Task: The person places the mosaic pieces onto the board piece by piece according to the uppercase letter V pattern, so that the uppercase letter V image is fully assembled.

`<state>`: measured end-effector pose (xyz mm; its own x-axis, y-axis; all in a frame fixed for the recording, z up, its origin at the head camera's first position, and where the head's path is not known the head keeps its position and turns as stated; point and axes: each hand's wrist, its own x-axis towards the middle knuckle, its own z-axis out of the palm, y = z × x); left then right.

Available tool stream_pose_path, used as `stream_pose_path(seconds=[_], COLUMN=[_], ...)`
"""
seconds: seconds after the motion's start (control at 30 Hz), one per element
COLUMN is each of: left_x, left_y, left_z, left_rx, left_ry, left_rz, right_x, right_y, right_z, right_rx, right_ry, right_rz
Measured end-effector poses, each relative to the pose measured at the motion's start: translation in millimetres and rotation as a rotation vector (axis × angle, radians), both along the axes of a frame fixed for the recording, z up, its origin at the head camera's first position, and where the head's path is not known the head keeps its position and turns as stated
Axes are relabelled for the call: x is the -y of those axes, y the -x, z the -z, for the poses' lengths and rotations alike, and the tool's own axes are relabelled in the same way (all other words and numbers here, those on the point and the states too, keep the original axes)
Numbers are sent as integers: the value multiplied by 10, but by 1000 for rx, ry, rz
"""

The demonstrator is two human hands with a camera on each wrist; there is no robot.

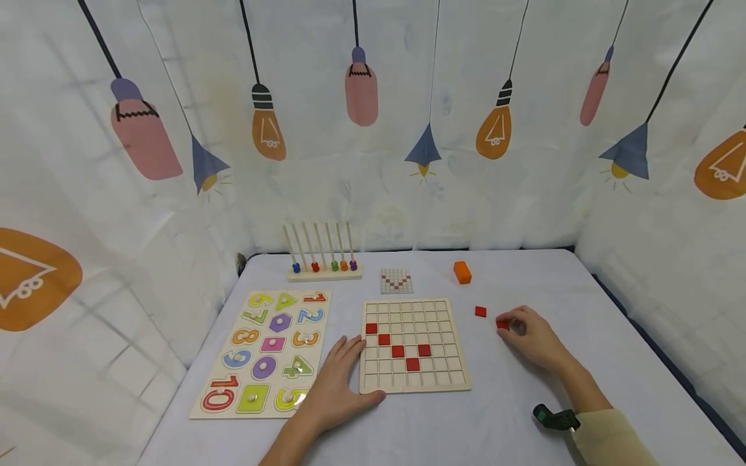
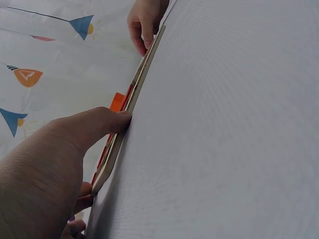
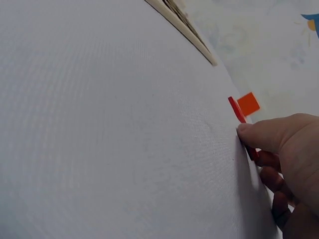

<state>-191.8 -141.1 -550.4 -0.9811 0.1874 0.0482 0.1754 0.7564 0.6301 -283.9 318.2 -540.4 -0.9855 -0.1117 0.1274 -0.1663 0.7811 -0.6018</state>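
A square wooden grid board point(image 1: 414, 385) lies flat on the white table, with several red square tiles point(image 1: 398, 351) set in its cells. My left hand point(image 1: 337, 388) rests at the board's near left corner, fingers along the left side and thumb on the near edge, as the left wrist view also shows. To the right of the board, my right hand point(image 1: 533, 340) pinches a red tile point(image 3: 253, 153) between thumb and fingers, low over the tabletop. Another red tile point(image 1: 480, 311) lies loose between that hand and the board.
Left of the board lies a number-and-shape puzzle board point(image 1: 271, 356). Behind stand a peg rack with beads point(image 1: 325, 275), a small pattern card point(image 1: 397, 281) and an orange block point(image 1: 462, 272). A white curtain point(image 1: 384, 188) with printed lamps hangs at the back.
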Motion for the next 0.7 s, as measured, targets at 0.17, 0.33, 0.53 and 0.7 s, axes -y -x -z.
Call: stream_pose_path(seconds=[0.17, 0.33, 0.53, 0.7], left_x=[2, -4, -10, -2], left_y=[3, 1, -4, 0], left_z=[10, 6, -7, -10], left_rx=[0, 2, 8, 4], left_ry=[6, 2, -3, 1], left_rz=[-3, -4, -5, -5], right_x=[7, 13, 5, 9], right_y=[-19, -35, -31, -22], right_z=[8, -4, 10, 5], right_rx=[-4, -11, 0, 0], right_ry=[-15, -6, -7, -23], right_rz=[11, 5, 3, -1])
